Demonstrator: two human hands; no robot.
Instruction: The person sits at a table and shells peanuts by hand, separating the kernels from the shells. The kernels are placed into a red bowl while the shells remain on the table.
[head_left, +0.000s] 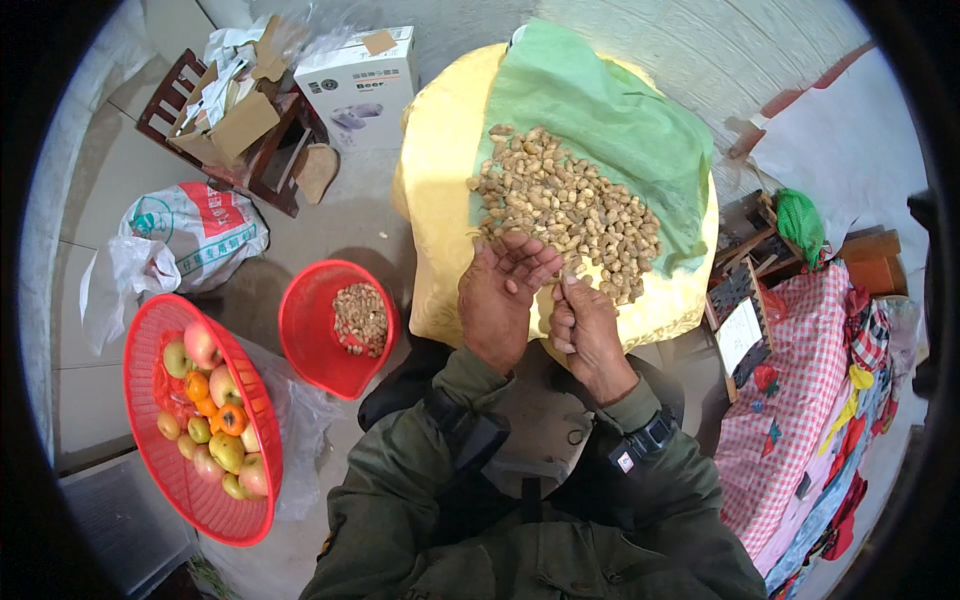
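A pile of unshelled peanuts (570, 202) lies on a green cloth (577, 97) over a yellow-covered table (439, 165). At the pile's near edge my left hand (502, 289) is turned palm up with curled fingers, and a small peanut kernel rests in it. Just to its right, my right hand (589, 322) pinches something small between thumb and forefinger, perhaps a peanut; the fingers hide most of it. To the left on the floor stands a red plastic basin (307, 322) with shelled peanut kernels (360, 319) inside.
A red plastic basket (266, 390) of apples and persimmons stands at the left. Behind it lies a white woven sack (217, 232). A wooden chair (262, 180) holds an open cardboard box, beside a white carton (367, 112). At the right is a pink checked cloth (780, 397).
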